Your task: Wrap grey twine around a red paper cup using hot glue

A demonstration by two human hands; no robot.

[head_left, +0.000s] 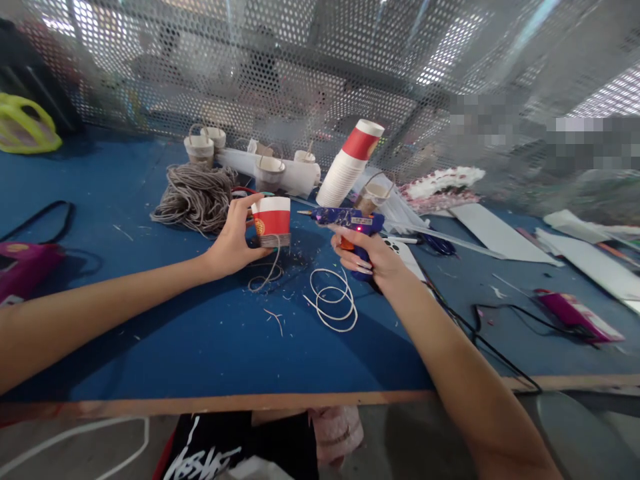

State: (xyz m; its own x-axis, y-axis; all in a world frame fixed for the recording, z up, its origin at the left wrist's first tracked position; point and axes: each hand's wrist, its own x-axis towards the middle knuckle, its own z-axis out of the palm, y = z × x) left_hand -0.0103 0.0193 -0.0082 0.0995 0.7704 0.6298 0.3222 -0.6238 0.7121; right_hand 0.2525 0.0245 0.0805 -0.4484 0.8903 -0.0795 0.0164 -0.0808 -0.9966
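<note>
Right arm (445, 347) is nearest, and its right hand (377, 257) has fingers curled snug round the handle of a blue glue gun (345, 217), which lies about level and points left. Just past the gun's tip, across a little gap, is the red and white cup (273, 220), which the left hand (233, 233) grips from its left side, fingers up high and thumb down low. Grey cord (283, 240) wraps the cup's bottom part, lower than the tip, over the blue worktop (200, 347).

Glue gun (341, 216) partly behind right hand (376, 255)
</note>
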